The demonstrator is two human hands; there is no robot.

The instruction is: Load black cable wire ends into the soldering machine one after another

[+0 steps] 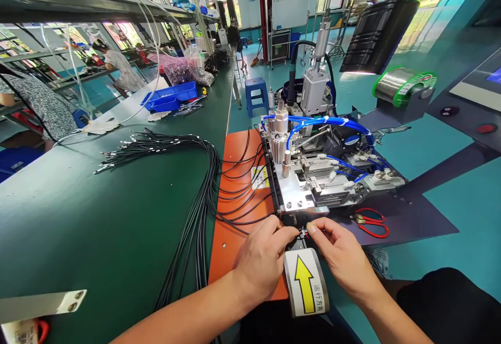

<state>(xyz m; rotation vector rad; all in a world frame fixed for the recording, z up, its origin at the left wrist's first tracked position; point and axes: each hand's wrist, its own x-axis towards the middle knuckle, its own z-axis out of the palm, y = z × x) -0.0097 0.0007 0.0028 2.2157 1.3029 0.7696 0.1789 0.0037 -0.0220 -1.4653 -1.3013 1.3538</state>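
Observation:
My left hand is closed in a pinch at the front end of the machine, apparently on the end of a black cable. Facing it, my right hand pinches thin coloured wires between thumb and forefinger. The fingertips nearly meet, and they hide most of the small end piece. Just below them is a rounded guide with a yellow arrow label. Several black cables run over the orange plate toward the machine, from a long bundle on the green bench mat.
Red-handled cutters lie right of the machine, below a solder wire spool. Blue bins and a pink bag stand farther along the bench. A blue stool is behind. Other people work at the left.

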